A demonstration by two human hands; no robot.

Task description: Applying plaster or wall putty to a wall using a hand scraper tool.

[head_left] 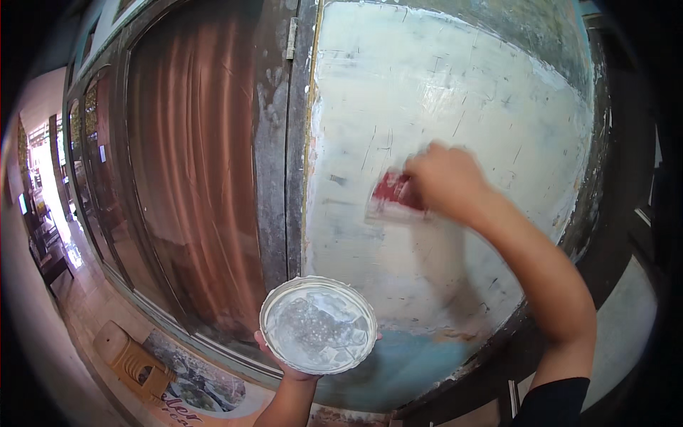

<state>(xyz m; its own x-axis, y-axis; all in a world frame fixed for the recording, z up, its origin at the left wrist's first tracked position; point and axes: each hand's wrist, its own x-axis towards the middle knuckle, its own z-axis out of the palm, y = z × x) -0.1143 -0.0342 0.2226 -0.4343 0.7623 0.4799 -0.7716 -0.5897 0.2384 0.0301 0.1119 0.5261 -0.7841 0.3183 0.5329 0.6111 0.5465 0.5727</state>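
Note:
My right hand (pixel 449 181), slightly blurred, is closed round a red scraper (pixel 393 191). The scraper's pale lower edge lies against or very near a panel (pixel 512 114) coated in whitish filler, with dark scratches and patches showing. Lower down, my left hand (pixel 267 349) grips a round pale lid (pixel 326 369) from beneath, fingers at its sides. White and grey paste is smeared over the lid's inner face. Most of the left palm is hidden under it.
Left of the panel runs a dark wooden frame (pixel 272 142) with a hinge (pixel 291 38), then glass with a brown curtain (pixel 199 142) behind. A tan plastic stool (pixel 131 361) is at the lower left, by a printed banner (pixel 203 381). Bluish paint (pixel 405 363) shows below the filler.

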